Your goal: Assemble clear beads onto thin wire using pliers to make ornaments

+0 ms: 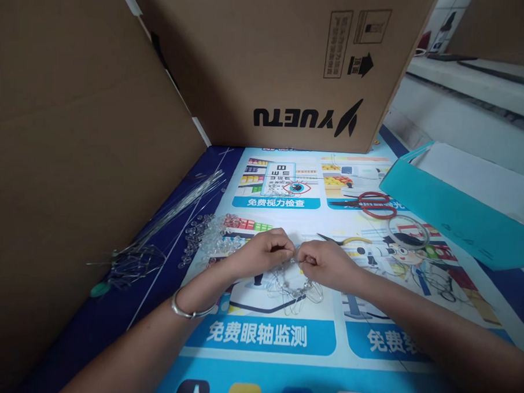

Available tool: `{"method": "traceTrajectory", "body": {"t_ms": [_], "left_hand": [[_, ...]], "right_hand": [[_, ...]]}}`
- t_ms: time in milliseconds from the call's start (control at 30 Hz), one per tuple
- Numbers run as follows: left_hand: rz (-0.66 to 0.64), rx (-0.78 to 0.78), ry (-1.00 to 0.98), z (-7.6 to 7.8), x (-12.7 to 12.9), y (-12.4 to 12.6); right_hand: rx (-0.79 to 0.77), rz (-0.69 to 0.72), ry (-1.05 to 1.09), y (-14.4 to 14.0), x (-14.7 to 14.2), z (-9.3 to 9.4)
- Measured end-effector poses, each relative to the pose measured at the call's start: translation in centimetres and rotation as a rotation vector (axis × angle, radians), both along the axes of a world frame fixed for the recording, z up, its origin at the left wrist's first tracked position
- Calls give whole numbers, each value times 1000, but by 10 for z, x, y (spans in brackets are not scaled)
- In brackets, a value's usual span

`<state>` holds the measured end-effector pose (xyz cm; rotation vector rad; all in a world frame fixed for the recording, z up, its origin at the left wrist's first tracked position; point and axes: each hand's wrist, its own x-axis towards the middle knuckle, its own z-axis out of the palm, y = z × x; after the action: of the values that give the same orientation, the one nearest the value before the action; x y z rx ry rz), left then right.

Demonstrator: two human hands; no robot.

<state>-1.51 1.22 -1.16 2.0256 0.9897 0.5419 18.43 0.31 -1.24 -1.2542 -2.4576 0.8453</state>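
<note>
Left hand (266, 252) and right hand (324, 262) are knuckle to knuckle in the middle of the head view, both with fingers curled in and pinching the top of a loop of clear beads on thin wire (293, 285). The loop hangs below the fingertips and lies on the printed poster mat (282, 336), sagging toward the person, so its long axis runs roughly left to right between the two hands. There's a silver bangle (191, 309) on the left wrist.

Around it: a scatter of loose clear beads (206, 234) sits just left of the left hand, some on the mat and some on the dark blue edge. Further left, a bundle of thin wires (174, 213) lies diagonally, from the lower left up toward the upper right (the near ends are tangled into a messy knot). Behind the right hand there are small pliers with yellow handles (344, 240), mostly hidden by the hand. Red-handled scissors (370, 204) lie further back, a roll of clear tape (408, 229) beside them, and an open teal box (447, 213) off to the right. Big cardboard boxes (272, 63) wall in the back and the left side, the rear one printed YUETU upside down.
</note>
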Motion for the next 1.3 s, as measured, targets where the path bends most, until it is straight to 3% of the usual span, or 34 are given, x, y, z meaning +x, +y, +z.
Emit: {"method": "traceTrajectory", "body": {"t_ms": [167,467,700,1000,1300], "left_hand": [[10,26,14,2,3,-3],[55,-20,-72,-10,2,-1],[12,-21,-65,-9,2,0],[-29,110,66,3,5,-8],[46,310,225,-1,12,-18]], "right_hand": [[8,3,-15,0,0,0],[-29,-1,24,2,0,-1],[-72,-19,36,2,1,0],[17,-17,-17,1,1,-2],[39,-29,-39,2,0,-2]]}}
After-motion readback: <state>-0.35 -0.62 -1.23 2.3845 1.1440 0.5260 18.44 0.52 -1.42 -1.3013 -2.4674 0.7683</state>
